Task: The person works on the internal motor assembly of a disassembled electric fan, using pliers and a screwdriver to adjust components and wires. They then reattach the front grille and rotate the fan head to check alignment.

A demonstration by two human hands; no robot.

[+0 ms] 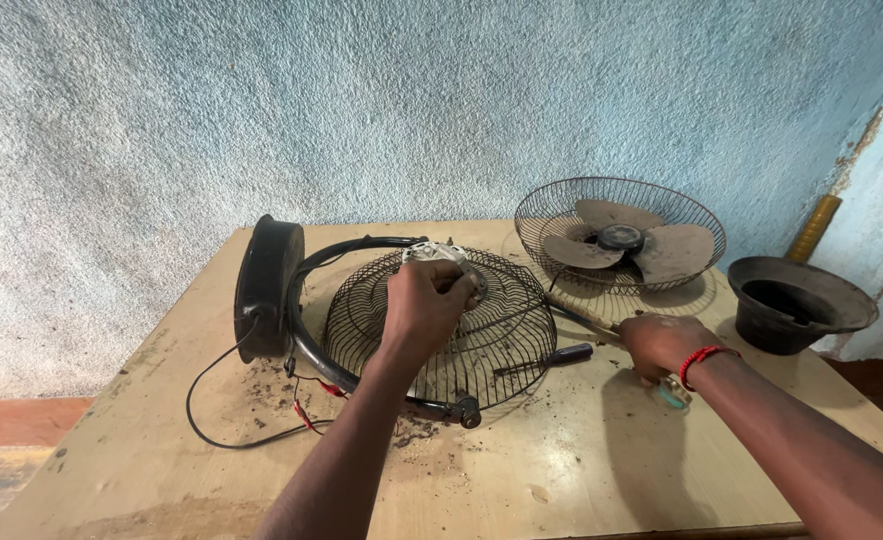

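My left hand (424, 305) grips a whitish fan motor (440, 256) that sits at the centre of a dark wire fan guard (492, 345) lying on the wooden table (522, 470). My right hand (665, 345), with a red band on the wrist, rests on the table to the right, closed on a small tool with a light blue handle end (675, 394). A black-handled screwdriver (552, 357) lies between the two hands, against the guard's edge.
A black round base (267, 285) and curved stand tube (307, 340) lie left of the guard, trailing a black cord (207, 415) and red wires. A second wire guard holding a dusty blade (622, 240) sits at the back right. A black cone-shaped cover (797, 300) stands far right. Dirt litters the table.
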